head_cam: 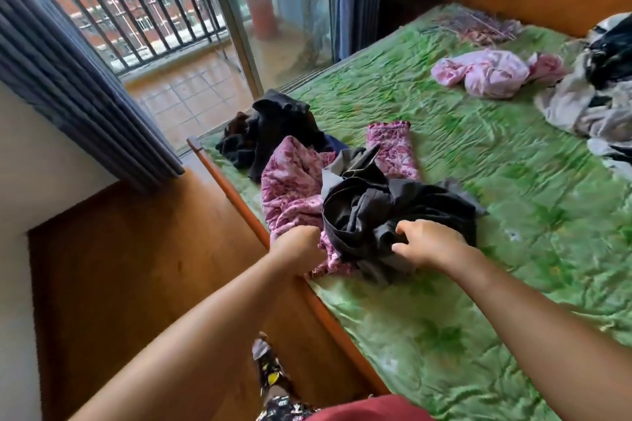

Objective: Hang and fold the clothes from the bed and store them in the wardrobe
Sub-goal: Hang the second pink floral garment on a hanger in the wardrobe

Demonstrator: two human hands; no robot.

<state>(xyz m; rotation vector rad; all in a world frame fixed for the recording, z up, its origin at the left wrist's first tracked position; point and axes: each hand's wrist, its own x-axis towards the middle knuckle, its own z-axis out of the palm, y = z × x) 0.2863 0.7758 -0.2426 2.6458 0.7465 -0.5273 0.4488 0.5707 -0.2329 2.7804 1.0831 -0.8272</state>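
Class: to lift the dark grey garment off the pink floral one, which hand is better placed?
Right. The right hand already rests on the dark grey garment, fingers curled into it; the left hand is fisted beside the pink floral garment.

arms bare, sleeveless | dark red top (369,408) | black patterned trousers (273,383)

I see soft daylight coming in through the balcony door (191,44). My picture is blurry and bends at the edges.
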